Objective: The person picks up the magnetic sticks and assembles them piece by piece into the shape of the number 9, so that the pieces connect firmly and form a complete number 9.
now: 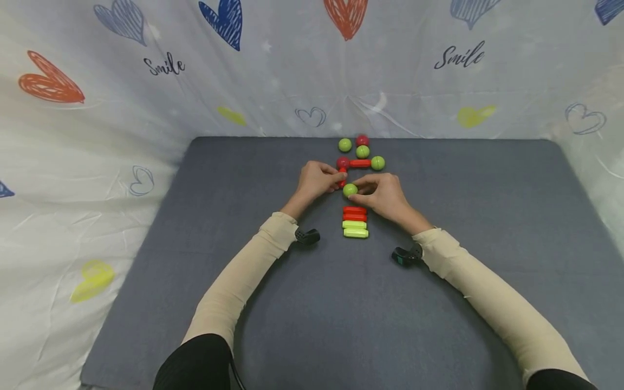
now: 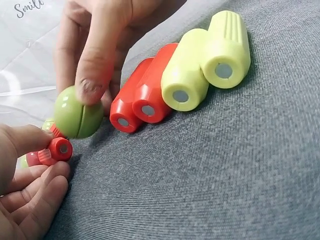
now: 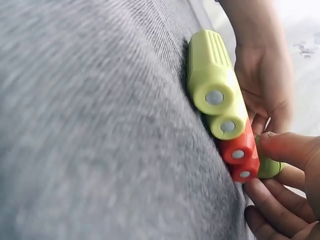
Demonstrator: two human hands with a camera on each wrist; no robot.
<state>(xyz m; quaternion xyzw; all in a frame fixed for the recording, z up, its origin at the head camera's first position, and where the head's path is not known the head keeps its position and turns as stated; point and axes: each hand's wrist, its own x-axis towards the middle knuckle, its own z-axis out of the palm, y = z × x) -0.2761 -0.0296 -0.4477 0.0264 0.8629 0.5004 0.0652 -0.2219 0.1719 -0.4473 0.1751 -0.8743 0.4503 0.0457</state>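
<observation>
Between thumb and fingers, my left hand (image 1: 316, 181) pinches a red magnetic rod (image 1: 343, 176) that points toward me from a red ball (image 1: 343, 162). A second red rod (image 1: 360, 163) runs rightward from that ball to a green ball (image 1: 377, 163). My right hand (image 1: 384, 196) pinches another green ball (image 1: 350, 190) close to the near end of the held rod. In the left wrist view, the rod's bare end (image 2: 63, 149) shows a grey metal disc, just below the pinched ball (image 2: 75, 119). The right wrist view shows that ball partly hidden behind the loose rods and fingers.
Nearer me lie two red rods (image 1: 355, 214) and two yellow-green rods (image 1: 355, 229), side by side in a row. Beyond the joined pieces are a loose green ball (image 1: 345, 144), another green ball (image 1: 363, 152) and a red ball (image 1: 362, 140). A printed curtain (image 1: 283, 70) hangs behind the grey table (image 1: 244, 179).
</observation>
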